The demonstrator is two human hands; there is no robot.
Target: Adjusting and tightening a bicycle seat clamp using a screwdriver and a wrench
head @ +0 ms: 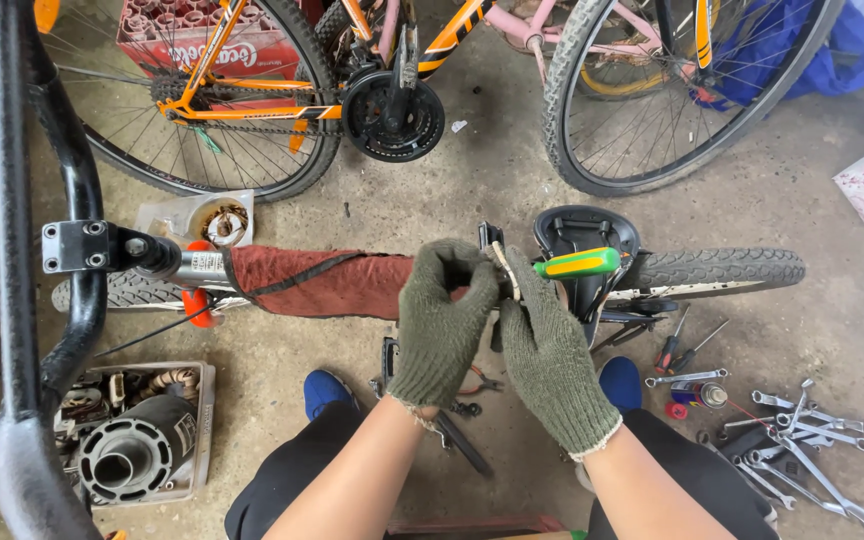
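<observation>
Looking straight down over a bike lying across the view. My left hand (442, 325), in a green knit glove, is curled shut with its fingertips pinched on something small at the frame, just left of the saddle (584, 232); I cannot tell what the pinched part is. My right hand (550, 355), gloved the same, is closed around a screwdriver (577, 264) with a green and yellow handle, the handle sticking out to the right over the saddle and the shaft pointing left toward the other hand's fingertips. Both hands touch at the fingers. A red cloth (322, 282) is wrapped on the frame tube left of the hands, running toward the stem (77, 246) and black handlebar (12, 250) at the left edge. The rear tyre (722, 268) lies right of the saddle. On the concrete floor (492, 170), near right, wrenches (802, 440) lie scattered; near left, a tray (202, 420) of motor parts. Far side: an orange bike (252, 95) and a pink bike (572, 30) stand upright.
</observation>
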